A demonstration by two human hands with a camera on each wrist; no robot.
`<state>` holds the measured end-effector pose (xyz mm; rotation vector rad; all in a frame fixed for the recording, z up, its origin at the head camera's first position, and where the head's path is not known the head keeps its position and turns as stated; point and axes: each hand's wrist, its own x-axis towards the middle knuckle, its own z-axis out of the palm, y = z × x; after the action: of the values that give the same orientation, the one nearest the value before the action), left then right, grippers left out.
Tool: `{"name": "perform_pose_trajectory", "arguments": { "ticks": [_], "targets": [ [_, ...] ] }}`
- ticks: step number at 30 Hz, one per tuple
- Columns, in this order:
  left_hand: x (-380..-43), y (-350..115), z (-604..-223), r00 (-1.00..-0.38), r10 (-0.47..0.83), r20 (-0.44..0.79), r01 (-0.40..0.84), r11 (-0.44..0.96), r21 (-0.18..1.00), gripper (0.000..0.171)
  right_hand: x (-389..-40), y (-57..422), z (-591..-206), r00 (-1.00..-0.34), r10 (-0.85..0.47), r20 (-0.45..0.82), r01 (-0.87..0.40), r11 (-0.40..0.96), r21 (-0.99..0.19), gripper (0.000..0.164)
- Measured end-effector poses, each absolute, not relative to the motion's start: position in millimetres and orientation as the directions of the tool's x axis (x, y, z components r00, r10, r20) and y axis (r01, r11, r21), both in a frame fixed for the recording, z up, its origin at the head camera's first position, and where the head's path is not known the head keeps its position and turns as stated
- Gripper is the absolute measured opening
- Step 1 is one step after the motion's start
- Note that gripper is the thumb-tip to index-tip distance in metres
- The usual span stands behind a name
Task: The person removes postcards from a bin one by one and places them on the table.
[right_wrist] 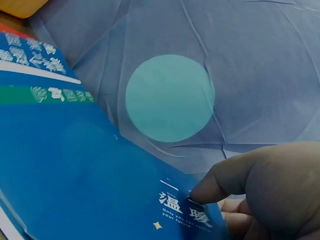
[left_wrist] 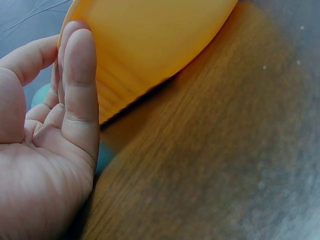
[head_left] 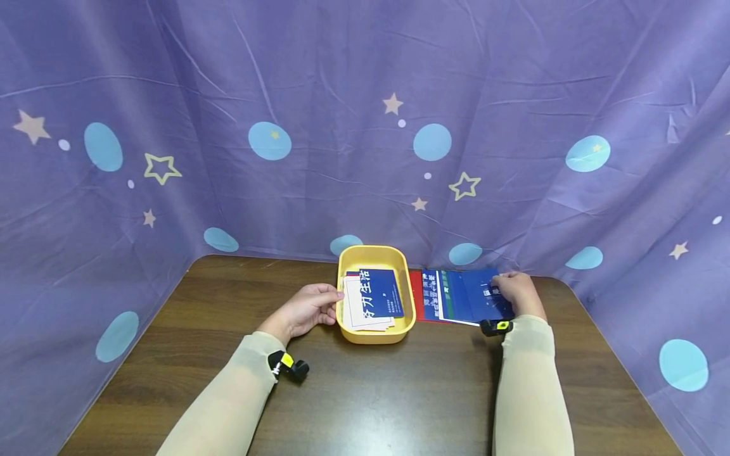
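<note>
My left hand [head_left: 305, 309] grips the nearest rim of the yellow tray [head_left: 376, 339] to its right, while my right hand [head_left: 520, 294] pinches the end of the blue postcard [head_left: 476, 297] stretching leftward from it, probably light, bendy and slick, best held by its edges.

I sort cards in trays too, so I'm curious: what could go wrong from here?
The right hand pinches a blue card near one end, so the overlapping cards fanned out to its left might slide apart if it moves. The left hand grips the yellow tray at one side, so a tug might shift the cards inside.
</note>
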<state>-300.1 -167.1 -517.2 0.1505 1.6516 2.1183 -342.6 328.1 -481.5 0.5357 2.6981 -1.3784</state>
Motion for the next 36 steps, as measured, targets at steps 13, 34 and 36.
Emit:
{"name": "perform_pose_trajectory", "arguments": {
  "ticks": [13,34,36],
  "targets": [
    [-300,-167,-518,-0.893,0.409,-0.187,-0.28,-0.179,0.943,0.009,-337,326,-480,-0.938,0.275,-0.213,0.347,0.757,-0.554,0.057],
    [-300,-167,-515,-0.891,0.412,-0.193,-0.282,-0.168,0.944,0.01,-338,315,-480,-0.938,0.262,-0.227,0.341,0.813,-0.471,0.058],
    [-300,-167,-516,-0.89,0.414,-0.191,-0.282,-0.169,0.944,0.01,-339,316,-480,-0.935,0.262,-0.24,0.348,0.81,-0.473,0.059]
  ]
}}
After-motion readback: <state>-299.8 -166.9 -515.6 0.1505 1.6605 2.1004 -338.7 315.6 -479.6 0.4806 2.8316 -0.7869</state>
